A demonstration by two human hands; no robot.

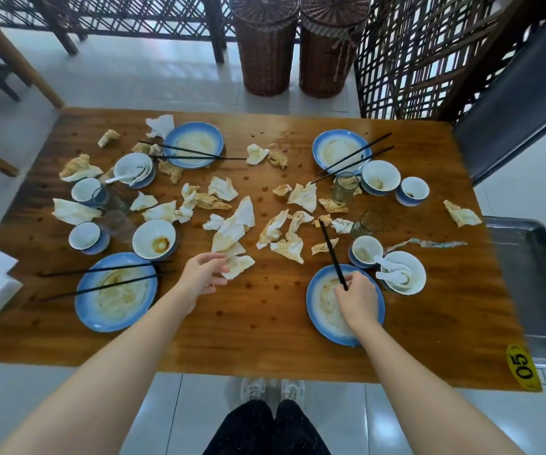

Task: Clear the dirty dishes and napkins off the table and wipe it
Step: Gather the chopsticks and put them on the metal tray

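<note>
Wooden table [265, 330], left hand [204, 274] pinching stained napkin [239, 267], right hand [358, 300] gripping black chopsticks [331, 252], covering part of blue-rimmed plate [321, 303]

Surface materials of a used dining setting.
Glossy varnished wooden tabletop [258, 326]; glazed ceramic plates [114, 325] with shiny blue rims; crumpled, matt, stained paper napkins [234, 224]; smooth black chopsticks [332, 254]; clear drinking glass [344, 188]; rough woven wicker baskets [265, 60]; dull brushed-metal tray [534, 274].

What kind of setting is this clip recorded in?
Likely a restaurant dining area: the wooden table bears a number sticker, 05, four matching blue-rimmed plates sit dirty, and a metal tray stands alongside.
</note>
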